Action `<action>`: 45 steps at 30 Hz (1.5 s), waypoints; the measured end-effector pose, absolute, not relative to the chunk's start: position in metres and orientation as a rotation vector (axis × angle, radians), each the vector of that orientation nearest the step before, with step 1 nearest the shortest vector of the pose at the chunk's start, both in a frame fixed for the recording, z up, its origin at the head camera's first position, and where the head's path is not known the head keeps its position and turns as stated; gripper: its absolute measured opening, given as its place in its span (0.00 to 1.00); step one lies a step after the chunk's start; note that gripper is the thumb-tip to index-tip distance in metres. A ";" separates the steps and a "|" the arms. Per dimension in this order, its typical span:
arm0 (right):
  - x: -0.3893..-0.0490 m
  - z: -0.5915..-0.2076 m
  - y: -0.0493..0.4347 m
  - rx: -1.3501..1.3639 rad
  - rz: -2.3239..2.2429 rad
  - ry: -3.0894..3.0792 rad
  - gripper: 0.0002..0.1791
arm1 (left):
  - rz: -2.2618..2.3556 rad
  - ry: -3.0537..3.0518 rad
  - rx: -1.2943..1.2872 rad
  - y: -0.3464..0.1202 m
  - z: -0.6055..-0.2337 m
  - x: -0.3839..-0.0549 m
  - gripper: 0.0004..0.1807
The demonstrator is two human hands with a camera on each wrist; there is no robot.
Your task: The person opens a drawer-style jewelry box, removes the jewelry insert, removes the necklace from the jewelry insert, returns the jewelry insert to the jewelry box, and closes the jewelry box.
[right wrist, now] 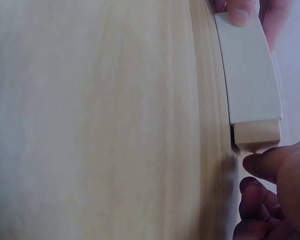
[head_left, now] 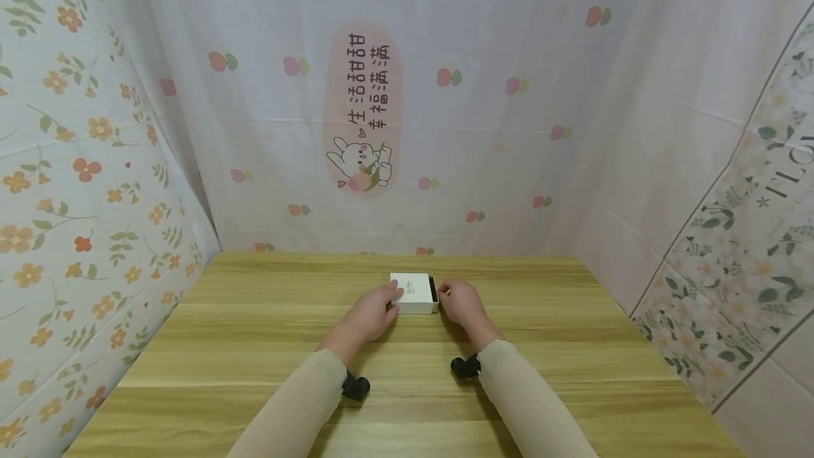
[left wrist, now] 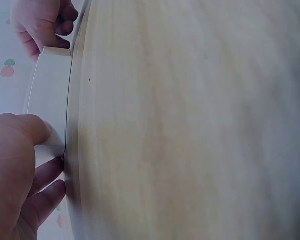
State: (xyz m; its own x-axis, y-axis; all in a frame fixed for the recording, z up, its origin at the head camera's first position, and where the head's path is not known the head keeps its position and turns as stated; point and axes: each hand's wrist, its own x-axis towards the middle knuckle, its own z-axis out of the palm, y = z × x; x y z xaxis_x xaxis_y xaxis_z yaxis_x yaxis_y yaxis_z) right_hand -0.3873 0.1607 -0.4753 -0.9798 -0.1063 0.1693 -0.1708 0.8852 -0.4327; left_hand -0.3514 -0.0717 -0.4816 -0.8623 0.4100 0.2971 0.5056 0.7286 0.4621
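A small white drawer-style box (head_left: 413, 294) with dark lettering on top lies flat on the wooden table. Its cream inner tray (right wrist: 257, 133) sticks out a little from the right end of the sleeve, showing a dark inside in the head view. My left hand (head_left: 371, 314) grips the left end of the box, thumb on the near side and fingers over the top and far side. At the other end, my right hand (head_left: 463, 302) has its thumb and curled fingers at the tray's end wall, pinching it; the exact contact is partly hidden.
The wooden table (head_left: 242, 345) has its back edge just behind the box. A printed curtain (head_left: 483, 147) hangs behind it, with a floral curtain (head_left: 83, 168) on the left and another patterned cloth (head_left: 731, 232) on the right. Black wrist cameras (head_left: 356, 388) sit at both cuffs.
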 end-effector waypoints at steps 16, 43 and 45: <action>-0.384 -0.472 0.162 0.207 0.686 -2.932 0.09 | -0.809 -2.767 -0.726 -0.073 -0.482 -0.351 0.23; -0.390 -0.479 0.165 0.200 0.694 -2.925 0.10 | -0.835 -2.757 -0.737 -0.073 -0.483 -0.350 0.22; -0.390 -0.480 0.166 0.200 0.694 -2.917 0.09 | -0.836 -2.765 -0.736 -0.073 -0.483 -0.350 0.22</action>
